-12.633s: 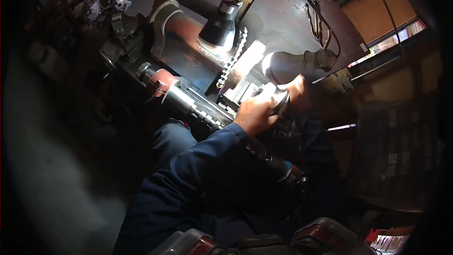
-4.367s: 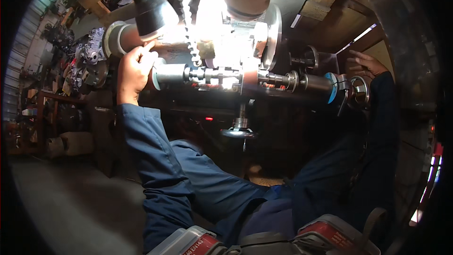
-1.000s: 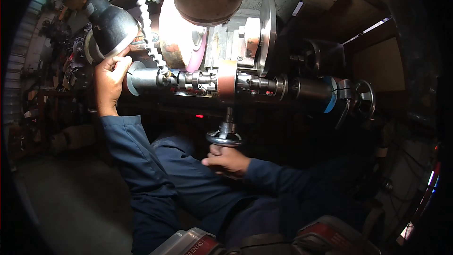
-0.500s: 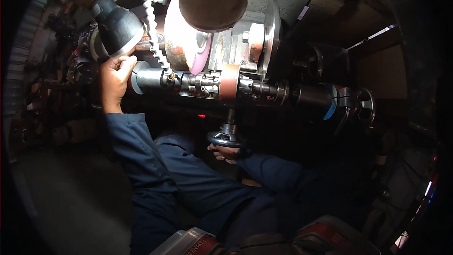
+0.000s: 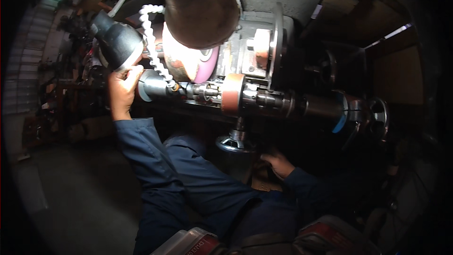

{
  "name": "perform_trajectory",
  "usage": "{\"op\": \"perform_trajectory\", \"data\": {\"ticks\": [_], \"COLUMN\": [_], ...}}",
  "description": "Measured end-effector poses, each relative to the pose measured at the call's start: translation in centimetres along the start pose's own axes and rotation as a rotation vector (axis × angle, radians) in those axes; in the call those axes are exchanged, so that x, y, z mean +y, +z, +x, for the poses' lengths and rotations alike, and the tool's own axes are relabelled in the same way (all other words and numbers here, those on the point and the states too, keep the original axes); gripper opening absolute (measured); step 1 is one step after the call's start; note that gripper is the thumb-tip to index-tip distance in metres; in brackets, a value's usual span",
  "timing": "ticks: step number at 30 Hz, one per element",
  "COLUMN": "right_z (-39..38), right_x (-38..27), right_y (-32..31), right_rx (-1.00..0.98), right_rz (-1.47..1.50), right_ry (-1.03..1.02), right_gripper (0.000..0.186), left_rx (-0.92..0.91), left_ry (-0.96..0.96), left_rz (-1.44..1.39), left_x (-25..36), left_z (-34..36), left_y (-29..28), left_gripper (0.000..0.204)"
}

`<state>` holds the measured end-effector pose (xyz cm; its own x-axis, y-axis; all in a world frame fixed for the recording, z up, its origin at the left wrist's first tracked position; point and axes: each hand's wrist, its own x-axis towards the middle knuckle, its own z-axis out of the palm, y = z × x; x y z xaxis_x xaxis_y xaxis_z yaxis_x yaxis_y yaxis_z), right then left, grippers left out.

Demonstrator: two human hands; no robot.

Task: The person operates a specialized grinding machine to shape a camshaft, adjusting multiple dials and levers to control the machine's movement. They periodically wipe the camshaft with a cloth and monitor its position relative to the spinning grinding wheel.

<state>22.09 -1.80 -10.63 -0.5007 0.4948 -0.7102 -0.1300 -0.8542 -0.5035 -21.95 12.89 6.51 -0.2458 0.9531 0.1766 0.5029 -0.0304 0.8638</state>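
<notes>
The left hand is half closed, fingertips at the lower rim of a black lamp; I cannot tell whether they grip it. Rightward, a white segmented hose hangs toward a lobed metal shaft, lying crosswise before a pink grinding wheel. Below sits a chrome handwheel; near it, the right hand curls in shadow, its hold unclear.

Harsh glare bleaches the wheel cover beside the black lamp; the floor lies dim, blackened edges curve.

head-worn fisheye looks down at the machine
</notes>
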Motion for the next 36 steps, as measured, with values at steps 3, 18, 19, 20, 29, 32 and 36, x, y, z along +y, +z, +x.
{"op": "perform_trajectory", "data": {"ticks": [3,18,19,20,29,32,36], "right_z": [0.5,-1.1,-0.9,-0.8,-1.6,0.0,2.1], "right_x": [0.5,-15.5,-17.9,-19.7,-25.5,-24.4,-26.5], "right_y": [0.5,-21.2,-21.4,-21.3,-16.3,-16.5,-16.4], "right_rx": [-0.034,0.542,0.443,0.340,0.192,0.580,0.476], "right_rz": [-0.204,-0.294,-0.365,-0.432,-1.128,-0.732,-0.728], "right_ry": [-0.171,-0.536,-0.498,-0.445,-0.223,-0.673,-0.728], "right_gripper": [0.049,0.029,0.029,0.029,0.031,0.031,0.032], "left_rx": [-0.004,-0.013,-0.010,-0.012,0.038,0.071,0.055], "left_ry": [-0.039,-0.057,-0.056,-0.054,-0.122,-0.115,-0.152], "left_rz": [-0.016,-0.040,-0.040,-0.028,-0.016,0.011,0.049], "left_x": [1.0,0.8,0.9,1.1,0.6,0.1,-0.5], "left_z": [-0.1,-0.4,-0.4,-0.3,-0.6,-1.0,-0.7], "left_y": [0.0,-0.6,-0.5,-0.5,-0.5,-1.5,-1.7], "left_gripper": [0.013,0.010,0.010,0.009,0.017,0.031,0.039]}}
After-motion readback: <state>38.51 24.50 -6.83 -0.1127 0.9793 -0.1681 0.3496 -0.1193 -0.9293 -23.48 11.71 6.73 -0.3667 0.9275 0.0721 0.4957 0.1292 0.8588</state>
